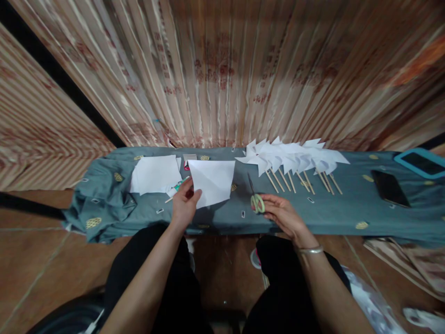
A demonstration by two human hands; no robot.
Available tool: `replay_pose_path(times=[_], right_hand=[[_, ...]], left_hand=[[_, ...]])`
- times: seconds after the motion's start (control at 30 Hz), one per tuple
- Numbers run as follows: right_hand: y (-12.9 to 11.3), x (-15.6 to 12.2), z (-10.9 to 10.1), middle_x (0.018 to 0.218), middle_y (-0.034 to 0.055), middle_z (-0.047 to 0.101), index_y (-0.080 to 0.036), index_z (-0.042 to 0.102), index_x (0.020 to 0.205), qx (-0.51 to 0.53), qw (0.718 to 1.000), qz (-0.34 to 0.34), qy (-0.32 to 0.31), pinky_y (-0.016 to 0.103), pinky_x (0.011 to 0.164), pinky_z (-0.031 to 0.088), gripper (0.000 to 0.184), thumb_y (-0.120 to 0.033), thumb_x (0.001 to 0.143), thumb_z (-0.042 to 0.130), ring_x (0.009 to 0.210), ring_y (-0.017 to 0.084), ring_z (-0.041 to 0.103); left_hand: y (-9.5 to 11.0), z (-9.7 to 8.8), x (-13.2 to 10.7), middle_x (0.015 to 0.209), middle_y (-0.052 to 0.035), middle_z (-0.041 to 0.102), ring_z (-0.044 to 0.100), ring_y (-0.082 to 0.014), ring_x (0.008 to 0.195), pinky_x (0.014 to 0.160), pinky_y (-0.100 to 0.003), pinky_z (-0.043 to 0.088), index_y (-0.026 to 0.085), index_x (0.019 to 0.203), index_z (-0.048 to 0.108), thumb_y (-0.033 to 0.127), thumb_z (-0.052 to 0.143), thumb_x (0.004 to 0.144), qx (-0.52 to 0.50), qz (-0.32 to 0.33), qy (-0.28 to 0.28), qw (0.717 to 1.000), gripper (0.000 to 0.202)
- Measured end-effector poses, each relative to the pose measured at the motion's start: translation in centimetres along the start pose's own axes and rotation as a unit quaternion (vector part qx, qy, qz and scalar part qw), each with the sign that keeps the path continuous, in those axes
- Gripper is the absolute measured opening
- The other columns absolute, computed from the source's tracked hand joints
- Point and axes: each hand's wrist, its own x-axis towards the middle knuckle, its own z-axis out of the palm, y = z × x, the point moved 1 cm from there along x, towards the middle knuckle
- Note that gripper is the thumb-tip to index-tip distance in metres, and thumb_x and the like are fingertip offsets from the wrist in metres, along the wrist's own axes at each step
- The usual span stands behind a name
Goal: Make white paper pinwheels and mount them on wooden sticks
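A white sheet (213, 182) was pinched by the left hand (185, 203) above the middle of the counter (333, 215). Scissors (256, 197) were held by their handles in the half-curled right hand (282, 214), near the front edge. Paper pinwheels (292, 156) were ranged along the back edge, with open room left before their sticks.

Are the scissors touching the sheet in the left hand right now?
Apart. The head view shows blue-grey cloth between the scissors in the right hand and the right edge of the white sheet.
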Motion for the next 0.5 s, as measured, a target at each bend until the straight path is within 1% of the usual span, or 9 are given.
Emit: replay_pose_path(times=[0.07, 0.1, 0.13, 0.2, 0.27, 0.3, 0.37, 0.43, 0.5], right_hand=[[0.9, -1.1, 1.6, 0.082, 0.0036, 0.075, -0.017, 0.069, 0.092, 0.099, 0.994, 0.023, -0.04, 0.014, 0.047, 0.046, 0.036, -0.031, 0.062, 0.084, 0.068, 0.013, 0.071], [1.5, -1.6, 2.4, 0.083, 0.0038, 0.075, -0.017, 0.069, 0.09, 0.138, 0.988, 0.043, -0.059, 0.014, 0.048, 0.047, 0.034, -0.032, 0.063, 0.084, 0.069, 0.012, 0.071], [2.3, -2.2, 3.2, 0.081, 0.004, 0.075, -0.016, 0.069, 0.088, 0.169, 0.98, 0.069, -0.076, 0.014, 0.052, 0.05, 0.032, -0.033, 0.064, 0.084, 0.068, 0.012, 0.07], [3.9, -3.2, 4.5, 0.081, 0.003, 0.074, -0.016, 0.068, 0.089, 0.212, 0.962, 0.132, -0.109, 0.015, 0.06, 0.054, 0.032, -0.03, 0.065, 0.084, 0.071, 0.011, 0.071], [4.7, -3.7, 5.2, 0.081, 0.0018, 0.074, -0.017, 0.067, 0.09, 0.241, 0.952, 0.147, -0.118, 0.015, 0.064, 0.054, 0.032, -0.032, 0.067, 0.084, 0.072, 0.01, 0.071], [4.8, -3.7, 5.4, 0.082, 0.0014, 0.074, -0.017, 0.067, 0.09, 0.247, 0.952, 0.142, -0.115, 0.014, 0.063, 0.053, 0.033, -0.034, 0.067, 0.084, 0.071, 0.009, 0.07], [4.3, -3.3, 5.1, 0.084, 0.0013, 0.074, -0.018, 0.067, 0.089, 0.243, 0.959, 0.108, -0.095, 0.015, 0.062, 0.053, 0.035, -0.039, 0.066, 0.085, 0.071, 0.009, 0.069], [3.2, -2.6, 4.6, 0.086, 0.0022, 0.074, -0.02, 0.066, 0.088, 0.215, 0.973, 0.058, -0.065, 0.02, 0.062, 0.053, 0.038, -0.048, 0.068, 0.081, 0.074, 0.013, 0.07], [2.0, -1.8, 4.1, 0.085, 0.0036, 0.074, -0.02, 0.066, 0.091, 0.181, 0.983, 0.008, -0.035, 0.025, 0.065, 0.054, 0.044, -0.059, 0.071, 0.075, 0.075, 0.016, 0.07]], left_hand=[[0.4, -0.4, 0.4, 0.121, -0.0111, 0.066, 0.059, -0.0286, 0.115, 0.101, -0.041, 0.045, 0.016, 0.09, 0.075, 0.031, 0.073, 0.062, -0.004, 0.03, 0.01, 1.0, 0.032], [0.6, -0.5, 0.5, 0.122, -0.0113, 0.066, 0.058, -0.0295, 0.118, 0.103, -0.041, 0.043, 0.016, 0.083, 0.076, 0.032, 0.073, 0.062, -0.006, 0.035, 0.013, 0.999, 0.027], [0.7, -0.7, 0.5, 0.122, -0.0112, 0.066, 0.057, -0.0297, 0.118, 0.104, -0.041, 0.042, 0.016, 0.079, 0.076, 0.033, 0.074, 0.062, -0.008, 0.033, 0.017, 0.999, 0.024], [1.0, -0.8, 0.5, 0.121, -0.0103, 0.067, 0.06, -0.0285, 0.114, 0.101, -0.04, 0.044, 0.017, 0.075, 0.076, 0.034, 0.075, 0.063, -0.013, 0.025, 0.025, 0.999, 0.021], [1.4, -0.7, 0.5, 0.119, -0.0087, 0.068, 0.062, -0.0263, 0.107, 0.095, -0.037, 0.047, 0.017, 0.073, 0.076, 0.035, 0.077, 0.062, -0.029, 0.016, 0.031, 0.999, 0.021], [1.5, -0.6, 0.4, 0.116, -0.0078, 0.069, 0.063, -0.025, 0.104, 0.092, -0.035, 0.048, 0.017, 0.073, 0.076, 0.036, 0.078, 0.061, -0.044, 0.008, 0.033, 0.998, 0.022], [1.8, -0.3, 0.3, 0.104, -0.0062, 0.072, 0.065, -0.0223, 0.096, 0.086, -0.032, 0.049, 0.017, 0.074, 0.076, 0.037, 0.08, 0.059, -0.088, -0.022, 0.037, 0.995, 0.026], [2.1, 0.1, 0.2, 0.085, -0.0043, 0.073, 0.066, -0.0198, 0.083, 0.075, -0.029, 0.05, 0.017, 0.076, 0.075, 0.04, 0.082, 0.056, -0.132, -0.072, 0.034, 0.988, 0.031], [2.3, 0.6, -0.1, 0.067, -0.0018, 0.069, 0.063, -0.0165, 0.065, 0.062, -0.026, 0.047, 0.016, 0.073, 0.073, 0.041, 0.084, 0.053, -0.156, -0.112, 0.028, 0.981, 0.034]])
